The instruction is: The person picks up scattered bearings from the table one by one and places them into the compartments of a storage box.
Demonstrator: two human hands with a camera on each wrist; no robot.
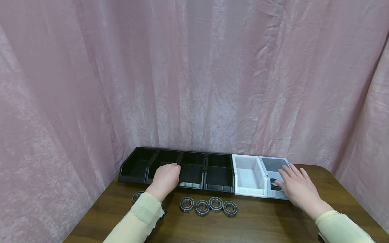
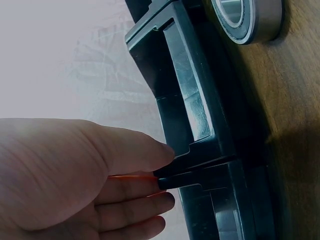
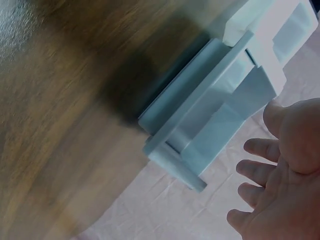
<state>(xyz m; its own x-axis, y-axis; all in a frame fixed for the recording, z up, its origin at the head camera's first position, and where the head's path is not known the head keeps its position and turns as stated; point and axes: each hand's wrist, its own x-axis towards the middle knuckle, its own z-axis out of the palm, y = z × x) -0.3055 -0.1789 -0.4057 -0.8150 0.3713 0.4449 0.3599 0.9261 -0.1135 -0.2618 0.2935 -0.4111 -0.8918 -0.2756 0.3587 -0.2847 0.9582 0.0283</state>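
My left hand (image 1: 167, 175) is at the black bins, over the wall between the second and third from the left. In the left wrist view its thumb and index finger pinch the rim of a black bin (image 2: 197, 162), the other fingers lying loosely below. Over the light grey bin (image 1: 278, 195) at the row's right end, my right hand (image 1: 299, 189) spreads its fingers with nothing in them. A ring-shaped ball bearing (image 1: 273, 187) lies inside that grey bin, partly covered by the thumb. The right wrist view shows the fingers apart beside the grey bin (image 3: 200, 110).
Several bearings (image 1: 202, 214) lie on the wooden table (image 1: 258, 222) before the bins. Another bearing (image 1: 134, 197) at the left is partly behind my left sleeve. A white bin (image 1: 249, 173) stands between the black bins and the grey one. A pink curtain (image 1: 194, 74) hangs behind.
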